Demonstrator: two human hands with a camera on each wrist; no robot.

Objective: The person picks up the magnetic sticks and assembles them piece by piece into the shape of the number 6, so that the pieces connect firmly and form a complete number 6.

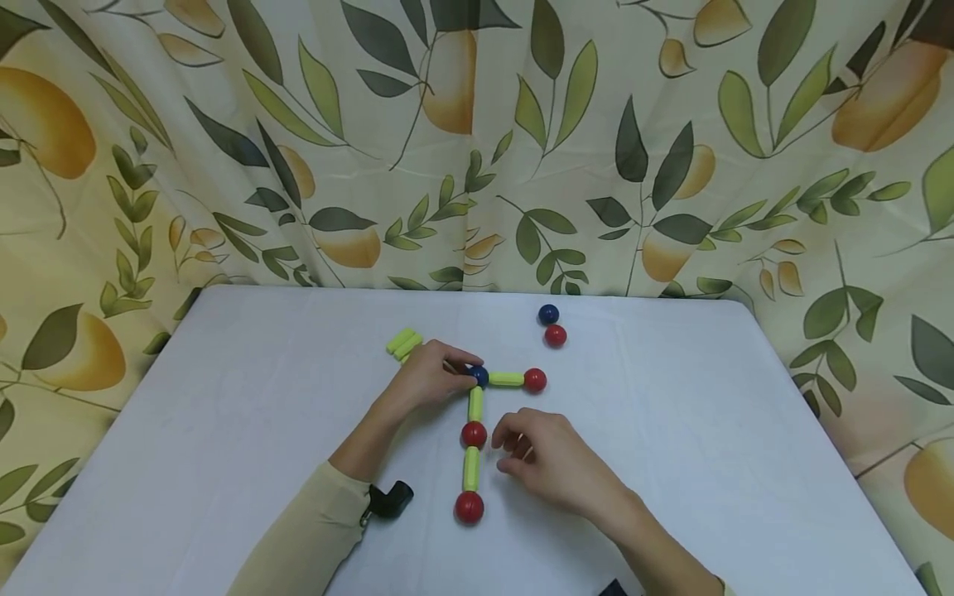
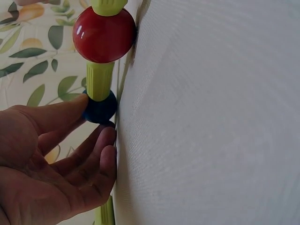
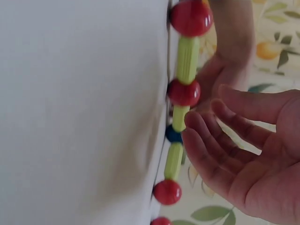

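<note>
A joined figure of yellow-green rods and balls lies on the white table. At its corner is a blue ball [image 1: 479, 377], which my left hand [image 1: 426, 377] pinches between thumb and fingers. One rod [image 1: 506, 379] runs right from it to a red ball [image 1: 535, 380]. Toward me, another rod [image 1: 475, 405] leads to a middle red ball [image 1: 474, 434], then a further rod [image 1: 471, 469] ends in the nearest red ball [image 1: 469, 507]. My right hand [image 1: 555, 462], fingers loosely bent and holding nothing, hovers just right of the middle red ball.
Several loose yellow-green rods [image 1: 403, 340] lie beyond my left hand, partly hidden by it. At the back right sit a loose dark blue ball [image 1: 548, 314] and a red ball [image 1: 555, 335]. A curtain [image 1: 507, 182] with fruit and leaves hangs behind the table [image 1: 671, 372].
</note>
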